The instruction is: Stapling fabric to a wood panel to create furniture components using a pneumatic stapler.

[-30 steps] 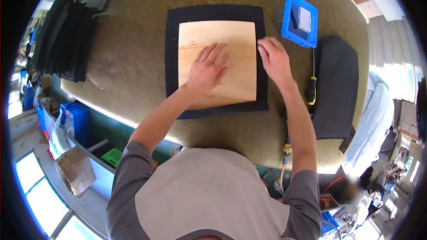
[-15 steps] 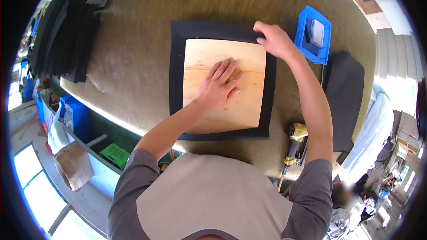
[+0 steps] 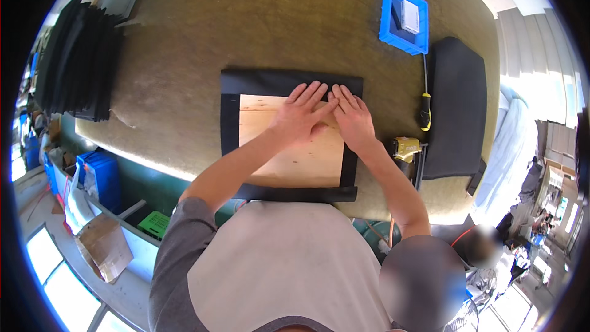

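Note:
A pale wooden board lies on a black sheet that shows as a border around it. Along the far side, a band of the sheet appears folded over the board's edge. My left hand lies flat with fingers spread, its fingertips on this band and its palm over the wood. Beside it, my right hand also lies flat, fingers outstretched, touching the band near the far right corner. The two hands almost meet at thumb and index finger, and neither holds anything.
To the right lie a gold and black air nailer, a screwdriver with a yellow and black handle, and a dark padded panel. Beyond stands a blue tray with a white box. Stacked black sheets are at the left.
The board and sheet have come nearer to me. My right hand has moved from the far right corner to beside my left hand, and the sheet's far edge now lies folded over.

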`<state>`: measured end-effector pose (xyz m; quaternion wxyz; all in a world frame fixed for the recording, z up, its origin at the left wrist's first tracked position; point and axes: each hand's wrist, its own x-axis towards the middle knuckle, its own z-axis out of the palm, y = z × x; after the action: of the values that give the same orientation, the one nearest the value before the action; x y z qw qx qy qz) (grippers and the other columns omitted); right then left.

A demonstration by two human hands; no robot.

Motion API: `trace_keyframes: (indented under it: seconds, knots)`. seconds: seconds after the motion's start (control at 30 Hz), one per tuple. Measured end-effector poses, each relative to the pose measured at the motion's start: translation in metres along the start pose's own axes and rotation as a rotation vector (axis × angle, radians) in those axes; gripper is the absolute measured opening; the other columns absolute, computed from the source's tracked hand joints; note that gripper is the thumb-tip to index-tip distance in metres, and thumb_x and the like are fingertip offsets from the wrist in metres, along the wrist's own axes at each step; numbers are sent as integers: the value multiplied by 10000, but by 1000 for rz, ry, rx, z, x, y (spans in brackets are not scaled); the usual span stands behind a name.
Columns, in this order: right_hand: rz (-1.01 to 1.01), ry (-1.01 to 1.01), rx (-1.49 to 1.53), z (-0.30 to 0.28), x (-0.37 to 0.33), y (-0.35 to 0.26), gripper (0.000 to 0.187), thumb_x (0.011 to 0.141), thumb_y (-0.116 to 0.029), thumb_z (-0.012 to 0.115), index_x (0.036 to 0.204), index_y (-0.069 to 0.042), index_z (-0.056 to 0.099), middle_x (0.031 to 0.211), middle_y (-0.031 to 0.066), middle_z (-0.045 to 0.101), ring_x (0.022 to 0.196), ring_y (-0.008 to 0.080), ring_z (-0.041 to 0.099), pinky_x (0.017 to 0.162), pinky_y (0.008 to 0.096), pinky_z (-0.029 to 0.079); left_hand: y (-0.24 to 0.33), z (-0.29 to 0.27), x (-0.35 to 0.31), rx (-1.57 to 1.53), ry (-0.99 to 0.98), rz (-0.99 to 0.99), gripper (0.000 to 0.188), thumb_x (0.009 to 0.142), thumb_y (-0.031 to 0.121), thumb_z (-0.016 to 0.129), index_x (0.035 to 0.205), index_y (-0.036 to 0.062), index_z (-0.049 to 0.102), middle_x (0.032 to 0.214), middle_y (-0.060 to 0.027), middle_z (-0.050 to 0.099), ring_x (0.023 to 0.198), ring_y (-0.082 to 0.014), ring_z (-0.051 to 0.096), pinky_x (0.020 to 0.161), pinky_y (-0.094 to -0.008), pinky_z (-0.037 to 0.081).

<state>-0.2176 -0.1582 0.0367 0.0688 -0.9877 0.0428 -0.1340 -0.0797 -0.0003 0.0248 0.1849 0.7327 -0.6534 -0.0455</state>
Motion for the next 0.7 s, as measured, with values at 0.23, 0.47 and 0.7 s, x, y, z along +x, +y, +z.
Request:
trace_keyframes:
  seconds: [0.23,0.47,0.7]
  knots:
    - [754,201,-159,-74,-141,-25,608,817,-29,724,1406,-8,574,1381,258,535,1216,420,562,1008,491,479,-7,3,0,16,17,72,511,979,381,613,1394,87,566,1527,-158,494,1472,-337,382,1234,-484,283]
    - [1135,-105,-49,-73,-177,-10,795,800,-87,768,1503,20,411,1278,226,577,1147,391,584,995,430,480,-5,-1,1,-14,165,125,399,965,272,645,1282,31,613,1412,-163,593,1367,-340,507,1150,-471,422]
    - [1240,-32,1267,-137,-91,7,129,851,-48,705,934,2,620,736,86,632,614,177,627,586,318,519,-8,15,-5,-51,219,129,377,957,268,634,1200,-20,643,1344,-169,639,1320,-317,555,1127,-440,444]
